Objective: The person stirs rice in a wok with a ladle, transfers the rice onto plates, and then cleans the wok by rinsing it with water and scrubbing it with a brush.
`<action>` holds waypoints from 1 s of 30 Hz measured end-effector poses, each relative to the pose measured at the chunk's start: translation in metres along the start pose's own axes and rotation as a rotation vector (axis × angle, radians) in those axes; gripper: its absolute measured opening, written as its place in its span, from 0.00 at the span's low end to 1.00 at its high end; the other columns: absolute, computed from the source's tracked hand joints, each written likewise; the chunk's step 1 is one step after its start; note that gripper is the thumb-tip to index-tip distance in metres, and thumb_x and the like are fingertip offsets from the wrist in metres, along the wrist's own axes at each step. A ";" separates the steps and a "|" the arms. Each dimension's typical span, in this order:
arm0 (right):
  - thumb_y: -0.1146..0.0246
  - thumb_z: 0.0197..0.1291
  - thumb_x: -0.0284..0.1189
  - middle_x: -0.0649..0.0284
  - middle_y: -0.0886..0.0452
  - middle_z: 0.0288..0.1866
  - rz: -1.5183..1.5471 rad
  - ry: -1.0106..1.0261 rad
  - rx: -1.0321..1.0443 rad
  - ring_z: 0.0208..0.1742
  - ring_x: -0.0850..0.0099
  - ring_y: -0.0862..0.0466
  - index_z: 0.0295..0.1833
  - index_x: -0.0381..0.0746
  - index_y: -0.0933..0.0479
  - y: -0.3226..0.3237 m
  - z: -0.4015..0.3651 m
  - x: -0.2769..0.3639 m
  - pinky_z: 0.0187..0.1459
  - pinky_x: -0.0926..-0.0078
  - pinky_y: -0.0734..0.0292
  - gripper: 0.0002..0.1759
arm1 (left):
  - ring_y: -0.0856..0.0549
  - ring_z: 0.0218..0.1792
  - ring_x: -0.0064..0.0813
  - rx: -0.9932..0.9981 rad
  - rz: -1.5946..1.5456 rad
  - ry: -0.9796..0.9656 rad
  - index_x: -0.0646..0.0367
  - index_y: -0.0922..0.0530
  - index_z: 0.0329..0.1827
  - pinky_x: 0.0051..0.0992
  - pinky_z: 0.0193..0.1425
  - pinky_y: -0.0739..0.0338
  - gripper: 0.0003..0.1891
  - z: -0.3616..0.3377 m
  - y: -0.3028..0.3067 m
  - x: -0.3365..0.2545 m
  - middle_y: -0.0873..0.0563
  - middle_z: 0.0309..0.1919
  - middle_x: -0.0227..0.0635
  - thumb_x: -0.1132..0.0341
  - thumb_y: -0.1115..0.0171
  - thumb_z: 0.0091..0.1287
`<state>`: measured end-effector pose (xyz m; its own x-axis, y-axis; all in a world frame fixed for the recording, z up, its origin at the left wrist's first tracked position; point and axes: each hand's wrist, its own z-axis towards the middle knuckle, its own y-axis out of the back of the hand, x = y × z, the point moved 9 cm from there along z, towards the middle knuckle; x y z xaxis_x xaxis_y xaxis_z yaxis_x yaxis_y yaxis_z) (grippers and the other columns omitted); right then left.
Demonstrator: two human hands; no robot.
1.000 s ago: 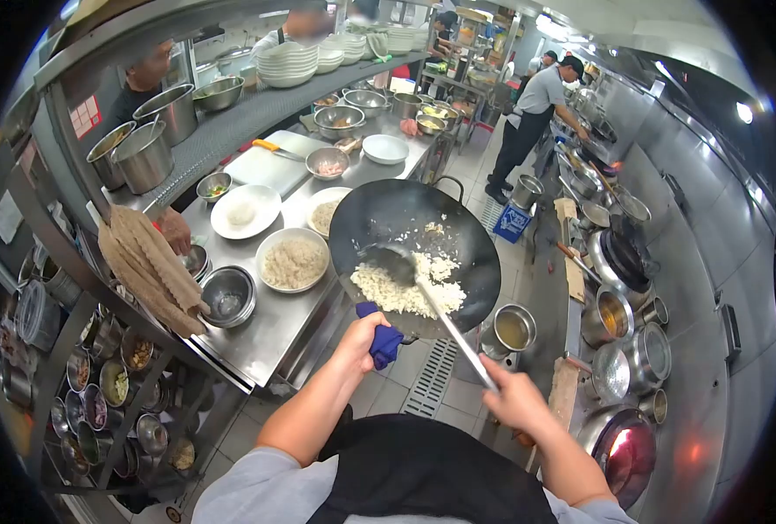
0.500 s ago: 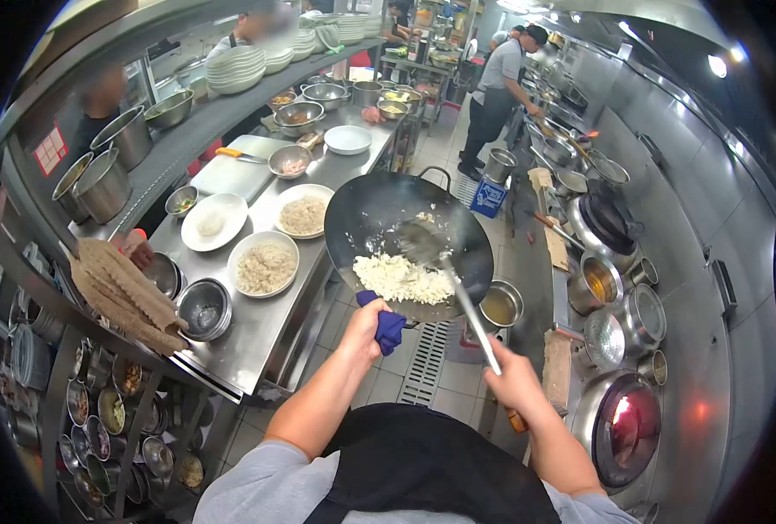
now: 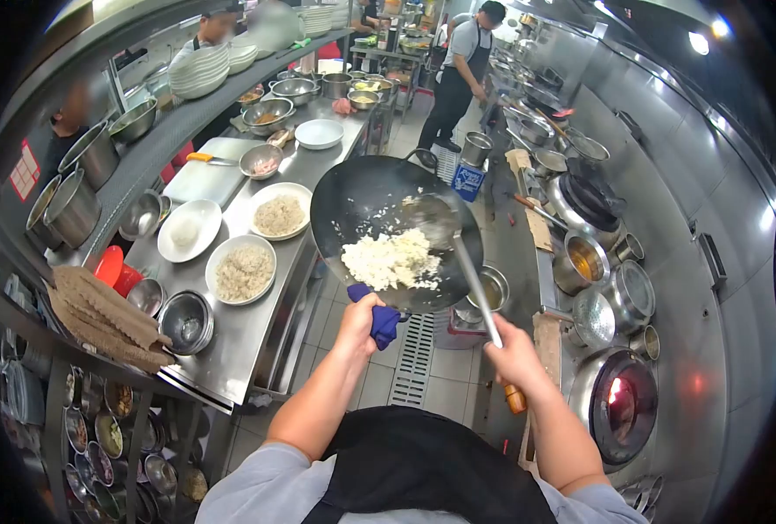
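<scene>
My left hand [image 3: 359, 323] is closed on a folded purple cloth [image 3: 385, 327] at the near rim of a large black wok [image 3: 353, 196]; the cloth hides the grip. The wok is tilted and held up over the aisle. White rice-like food [image 3: 392, 260] lies loose in its lower half, with bits scattered higher up. My right hand [image 3: 517, 356] is wrapped round the shaft of a long metal wok ladle [image 3: 477, 288], whose wooden end [image 3: 515, 399] shows below the fist. Its head rests inside the wok, at the right of the food, smeared by motion.
At left, a steel counter [image 3: 305, 262] bears plates of grainy food, bowls, a cutting board [image 3: 213, 170] and a knife. On the right is a lit burner [image 3: 624, 406] beside several pots. A co-worker [image 3: 462, 65] stands farther up the aisle. A pot [image 3: 493, 288] stands below the wok.
The view has turned slightly, and the wok appears a little farther left. The food has shifted and spread within it. At far left, another person's hand has gone and a red container shows.
</scene>
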<state>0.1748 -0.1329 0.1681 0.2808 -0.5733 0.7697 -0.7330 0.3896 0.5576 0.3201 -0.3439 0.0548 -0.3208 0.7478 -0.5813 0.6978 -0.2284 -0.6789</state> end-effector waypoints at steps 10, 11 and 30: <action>0.45 0.57 0.25 0.56 0.21 0.28 -0.040 -0.020 0.186 0.21 0.67 0.21 0.70 0.42 0.38 -0.045 -0.042 0.014 0.25 0.68 0.24 0.32 | 0.23 0.14 0.32 0.017 0.033 0.119 0.63 0.28 0.28 0.29 0.13 0.28 0.05 0.019 -0.003 0.021 0.22 0.20 0.39 0.70 0.46 0.56; 0.44 0.57 0.25 0.55 0.21 0.28 -0.262 0.185 0.019 0.23 0.65 0.20 0.71 0.43 0.38 -0.029 -0.051 0.018 0.27 0.68 0.24 0.33 | 0.23 0.14 0.32 0.061 -0.010 0.174 0.63 0.28 0.28 0.29 0.13 0.29 0.05 0.021 -0.002 0.026 0.22 0.20 0.39 0.69 0.47 0.56; 0.46 0.59 0.22 0.52 0.18 0.47 -0.061 0.398 -0.410 0.31 0.67 0.17 0.75 0.45 0.44 0.024 -0.033 -0.026 0.32 0.71 0.21 0.36 | 0.18 0.29 0.35 0.056 -0.041 0.020 0.59 0.24 0.41 0.34 0.33 0.21 0.12 0.015 -0.023 0.033 0.17 0.33 0.37 0.68 0.46 0.53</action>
<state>0.1701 -0.0848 0.1718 0.5850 -0.3190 0.7457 -0.4299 0.6577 0.6186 0.2837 -0.3230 0.0449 -0.3349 0.7692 -0.5442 0.6476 -0.2316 -0.7259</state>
